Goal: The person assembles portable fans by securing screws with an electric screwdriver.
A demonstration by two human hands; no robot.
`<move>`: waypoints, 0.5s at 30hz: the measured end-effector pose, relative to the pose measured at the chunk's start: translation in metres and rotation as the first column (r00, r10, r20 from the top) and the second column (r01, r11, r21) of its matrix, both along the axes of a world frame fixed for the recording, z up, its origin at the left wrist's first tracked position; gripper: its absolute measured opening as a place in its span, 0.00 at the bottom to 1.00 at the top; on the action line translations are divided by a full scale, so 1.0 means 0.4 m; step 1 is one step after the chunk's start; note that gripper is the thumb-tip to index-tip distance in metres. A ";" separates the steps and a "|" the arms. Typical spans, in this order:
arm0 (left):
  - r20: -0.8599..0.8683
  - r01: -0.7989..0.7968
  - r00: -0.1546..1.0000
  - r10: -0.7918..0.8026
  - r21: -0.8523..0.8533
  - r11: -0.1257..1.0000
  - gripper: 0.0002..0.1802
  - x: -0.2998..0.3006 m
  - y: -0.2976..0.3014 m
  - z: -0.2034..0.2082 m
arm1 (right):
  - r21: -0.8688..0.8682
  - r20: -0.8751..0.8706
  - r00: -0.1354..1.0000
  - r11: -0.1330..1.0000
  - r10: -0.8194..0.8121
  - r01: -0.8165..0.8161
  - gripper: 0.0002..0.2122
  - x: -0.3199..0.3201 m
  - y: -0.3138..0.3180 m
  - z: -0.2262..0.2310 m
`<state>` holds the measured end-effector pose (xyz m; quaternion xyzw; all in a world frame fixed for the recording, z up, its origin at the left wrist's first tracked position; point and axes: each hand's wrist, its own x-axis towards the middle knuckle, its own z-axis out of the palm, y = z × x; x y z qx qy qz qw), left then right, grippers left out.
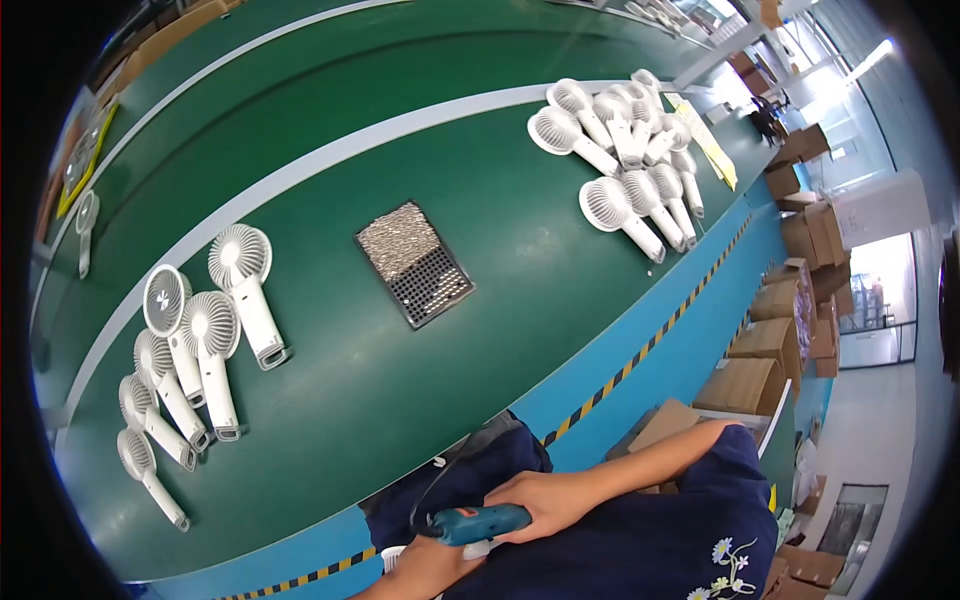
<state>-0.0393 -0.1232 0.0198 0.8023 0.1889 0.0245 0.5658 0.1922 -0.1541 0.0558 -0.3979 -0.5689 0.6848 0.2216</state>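
Note:
Close to my body at the bottom, my right hand (548, 500) is wrapped round a teal electric screwdriver (485, 523) with a dark cord. Just below it, my left hand (425, 570) grips a white handheld fan (392, 556); part of its ribbed head and a bit of its handle show, the rest is covered by my hand and the tool. The screwdriver lies across the fan; where its tip meets the fan cannot be made out. A black perforated tray (432, 296) on the green bench holds many small metal screws in its far half.
Several white handheld fans (212, 325) lie on the bench at the left. A larger cluster of fans (625, 200) is at the far right, beside yellow paper (708, 145). Cardboard boxes (765, 350) stand on the blue floor, which has a black-and-yellow striped line (640, 355).

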 end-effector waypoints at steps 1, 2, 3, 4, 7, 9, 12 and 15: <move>-0.033 -0.008 0.999 0.008 0.007 1.000 0.19 -0.010 -0.013 -0.011 | 0.008 -0.004 0.999 0.999 -0.047 0.047 0.11 0.000 -0.014 0.014; -0.072 -0.028 0.997 0.029 0.014 1.000 0.17 -0.014 -0.022 -0.009 | 0.016 -0.015 0.997 0.997 -0.082 0.082 0.11 -0.008 -0.029 0.017; -0.127 0.124 0.988 -0.093 0.265 0.956 0.14 -0.013 -0.027 -0.009 | 0.058 -0.029 0.995 0.994 -0.096 0.097 0.11 -0.020 -0.043 0.016; -0.111 0.144 0.987 -0.119 0.253 0.957 0.14 -0.011 -0.023 -0.014 | 0.051 -0.040 0.995 0.995 -0.088 0.090 0.11 -0.025 -0.045 0.004; -0.036 -0.035 0.999 0.030 -0.158 0.987 0.14 0.021 -0.017 -0.006 | 0.034 -0.016 0.993 0.992 -0.120 0.120 0.11 -0.026 -0.043 -0.017; -0.072 -0.066 0.995 0.070 0.055 0.996 0.23 -0.024 -0.066 -0.028 | 0.002 -0.022 0.994 0.994 -0.111 0.111 0.10 -0.032 -0.062 -0.018; -0.148 0.024 0.989 -0.031 -0.046 0.999 0.23 -0.027 -0.048 -0.010 | -0.002 -0.034 0.990 0.991 -0.133 0.133 0.10 -0.007 -0.071 0.030; -0.099 0.018 0.995 -0.023 -0.050 0.999 0.16 0.028 -0.006 0.026 | 0.017 -0.007 0.995 0.995 -0.103 0.103 0.10 -0.002 -0.061 0.009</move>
